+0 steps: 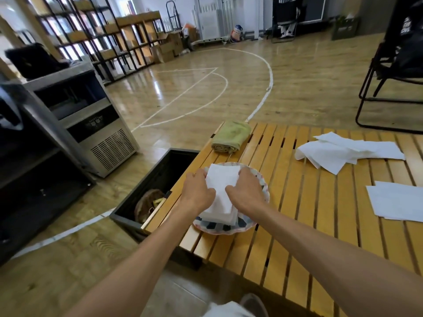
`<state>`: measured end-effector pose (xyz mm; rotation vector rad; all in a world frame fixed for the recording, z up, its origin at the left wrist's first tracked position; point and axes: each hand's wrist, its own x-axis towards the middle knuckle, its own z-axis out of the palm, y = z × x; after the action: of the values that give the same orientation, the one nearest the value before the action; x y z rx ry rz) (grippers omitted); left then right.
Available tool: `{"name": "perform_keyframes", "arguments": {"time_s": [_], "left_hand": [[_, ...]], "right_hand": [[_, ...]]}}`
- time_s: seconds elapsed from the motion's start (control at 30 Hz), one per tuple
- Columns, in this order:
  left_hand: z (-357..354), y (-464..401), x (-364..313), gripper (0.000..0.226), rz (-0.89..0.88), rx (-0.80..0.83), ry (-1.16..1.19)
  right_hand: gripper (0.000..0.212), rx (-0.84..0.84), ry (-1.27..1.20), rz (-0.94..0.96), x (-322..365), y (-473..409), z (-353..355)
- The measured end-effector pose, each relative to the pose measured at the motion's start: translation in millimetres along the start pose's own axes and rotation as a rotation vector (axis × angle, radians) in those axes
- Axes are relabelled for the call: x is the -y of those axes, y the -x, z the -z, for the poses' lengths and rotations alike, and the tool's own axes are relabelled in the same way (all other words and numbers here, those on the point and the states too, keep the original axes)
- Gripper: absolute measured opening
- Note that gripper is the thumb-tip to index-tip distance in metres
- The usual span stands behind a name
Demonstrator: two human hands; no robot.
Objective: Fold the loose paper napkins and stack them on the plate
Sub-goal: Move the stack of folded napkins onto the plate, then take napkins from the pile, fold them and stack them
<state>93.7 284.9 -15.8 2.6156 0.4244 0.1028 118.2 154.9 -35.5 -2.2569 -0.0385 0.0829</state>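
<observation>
Both arms outstretched; left hand (198, 193), right hand (246, 191) palms down, fingers curled.

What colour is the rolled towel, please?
Olive green towel, clearest in the head view.
</observation>
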Motion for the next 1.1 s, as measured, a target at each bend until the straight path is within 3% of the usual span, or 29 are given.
{"name": "perform_keyframes", "arguments": {"time_s": [0.07,0.17,0.3,0.5,0.67,0.9,1.1], "left_hand": [[0.0,-0.1,-0.6,0.055,-0.169,-0.096,-0.200],[-3.1,-1.3,1.6,0.052,-0.309,-0.032,-0.315],[-13.4,0.4,8.1,0.050,-0.285,0.080,-0.390],[-10.5,6.0,-8.5,0.054,-0.309,0.041,-0.420],[-28.8,20.4,-65.5,0.051,-0.405,0.025,-0.270],[-105.8,56.4,-165.9,0.045,-0.576,0.197,-0.191],[-173.2,79.5,-240.6,0.038,-0.623,0.359,-0.122]], "right_hand": [[0.052,-0.095,0.213,0.187,-2.1,0.9,0.8],[0.044,0.003,0.374,0.391,-7.3,2.4,-0.8],[0.040,0.130,0.468,0.388,-18.6,4.2,-9.9],[0.038,0.129,0.399,0.379,-22.2,8.2,6.0],[0.038,0.069,0.289,0.295,-51.3,24.0,64.1],[0.032,-0.075,0.388,0.047,-152.5,47.7,176.7],[0.031,-0.174,0.457,-0.169,-234.1,56.6,252.3]]}}
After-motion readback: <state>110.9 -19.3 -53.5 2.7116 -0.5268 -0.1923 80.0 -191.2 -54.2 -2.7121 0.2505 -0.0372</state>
